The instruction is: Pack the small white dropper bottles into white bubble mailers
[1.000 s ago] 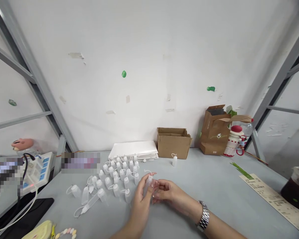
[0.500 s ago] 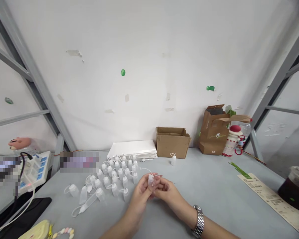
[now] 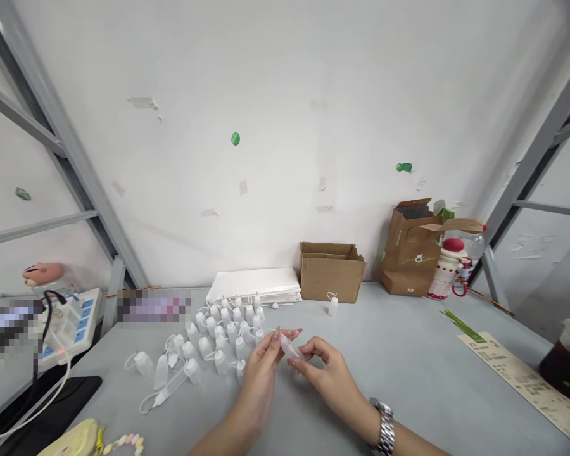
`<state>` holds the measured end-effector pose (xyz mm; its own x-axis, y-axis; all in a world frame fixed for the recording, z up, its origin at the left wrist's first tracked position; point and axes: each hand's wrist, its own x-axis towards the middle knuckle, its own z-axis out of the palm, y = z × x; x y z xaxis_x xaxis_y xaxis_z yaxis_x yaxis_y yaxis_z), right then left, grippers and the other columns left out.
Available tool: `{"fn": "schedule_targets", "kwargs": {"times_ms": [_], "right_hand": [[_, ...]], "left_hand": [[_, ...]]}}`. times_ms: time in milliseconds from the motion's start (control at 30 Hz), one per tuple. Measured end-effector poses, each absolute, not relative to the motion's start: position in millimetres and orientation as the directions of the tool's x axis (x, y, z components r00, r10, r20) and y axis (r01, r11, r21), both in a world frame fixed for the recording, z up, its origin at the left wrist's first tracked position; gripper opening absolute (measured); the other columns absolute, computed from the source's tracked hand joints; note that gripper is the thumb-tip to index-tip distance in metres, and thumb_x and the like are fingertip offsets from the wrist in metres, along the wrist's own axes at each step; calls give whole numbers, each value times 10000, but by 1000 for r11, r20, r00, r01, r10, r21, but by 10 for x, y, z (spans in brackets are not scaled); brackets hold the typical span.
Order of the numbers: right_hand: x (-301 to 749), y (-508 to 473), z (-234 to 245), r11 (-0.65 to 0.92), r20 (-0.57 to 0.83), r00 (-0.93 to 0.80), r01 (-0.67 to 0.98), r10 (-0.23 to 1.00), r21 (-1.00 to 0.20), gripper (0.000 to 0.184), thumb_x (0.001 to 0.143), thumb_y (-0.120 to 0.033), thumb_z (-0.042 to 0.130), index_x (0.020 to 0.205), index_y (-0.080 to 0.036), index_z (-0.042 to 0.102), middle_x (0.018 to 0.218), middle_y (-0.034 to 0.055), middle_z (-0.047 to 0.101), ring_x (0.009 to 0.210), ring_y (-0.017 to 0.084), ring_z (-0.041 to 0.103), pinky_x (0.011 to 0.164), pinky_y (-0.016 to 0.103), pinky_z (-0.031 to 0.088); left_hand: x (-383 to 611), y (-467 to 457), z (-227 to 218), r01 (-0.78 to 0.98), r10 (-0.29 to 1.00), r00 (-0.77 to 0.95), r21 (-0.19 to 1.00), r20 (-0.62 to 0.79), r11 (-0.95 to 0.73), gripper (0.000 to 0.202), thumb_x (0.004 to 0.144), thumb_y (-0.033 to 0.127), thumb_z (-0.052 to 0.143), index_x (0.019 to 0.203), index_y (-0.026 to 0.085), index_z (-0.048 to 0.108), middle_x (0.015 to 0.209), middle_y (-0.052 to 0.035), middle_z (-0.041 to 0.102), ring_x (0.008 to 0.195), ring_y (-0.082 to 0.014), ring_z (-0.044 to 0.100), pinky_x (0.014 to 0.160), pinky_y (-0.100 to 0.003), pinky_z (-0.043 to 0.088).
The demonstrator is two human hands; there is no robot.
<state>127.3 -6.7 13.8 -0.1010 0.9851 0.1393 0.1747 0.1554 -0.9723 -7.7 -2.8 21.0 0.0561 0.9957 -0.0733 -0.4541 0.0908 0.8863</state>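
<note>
Between my two hands, above the grey table, a small translucent squeeze bottle [image 3: 292,349] lies tilted, its upper end to the left. My left hand [image 3: 265,364] pinches that upper end, thumb raised against it. The bottle's lower end sits in the fingertips of my right hand [image 3: 323,364], on whose wrist is a metal watch [image 3: 384,427]. Left of my hands stand several similar bottles [image 3: 221,362] with strap caps; a few lie on their sides. A lone bottle [image 3: 332,307] stands farther back. The fingers partly hide the held bottle's tip.
Along the wall are a stack of white sheets [image 3: 256,285], a cardboard box [image 3: 332,278], a paper bag [image 3: 411,259] and a white-and-red flask [image 3: 446,269]. A dark drink jar [image 3: 567,364] and printed strip [image 3: 517,377] lie right. A power strip [image 3: 78,329] sits left.
The bottle has gone from nearly upright to tilted sideways. My hands have moved slightly apart, with the right hand now at the bottle's lower end.
</note>
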Motion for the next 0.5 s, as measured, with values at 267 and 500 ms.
{"fn": "schedule_targets", "kwargs": {"times_ms": [267,500], "right_hand": [[1289,-39,133,180,160,-124,171,979,-969,206,712,-384,653,736,-190,585,744,3,624,754,165,558,719,272,427],[1292,-82,97,357,330,-138,336,934,-871,164,776,-370,595,798,-208,609,767,13,621,756,178,558,724,301,435]], "left_hand": [[-61,-53,274,-441,999,21,897,-37,43,316,681,454,679,848,188,649,1009,-88,685,1101,-278,543,950,-396,384],[-79,-61,296,-404,996,81,912,-41,71,320,681,457,676,813,166,686,1041,-106,680,1137,-291,512,1000,-406,336]]}}
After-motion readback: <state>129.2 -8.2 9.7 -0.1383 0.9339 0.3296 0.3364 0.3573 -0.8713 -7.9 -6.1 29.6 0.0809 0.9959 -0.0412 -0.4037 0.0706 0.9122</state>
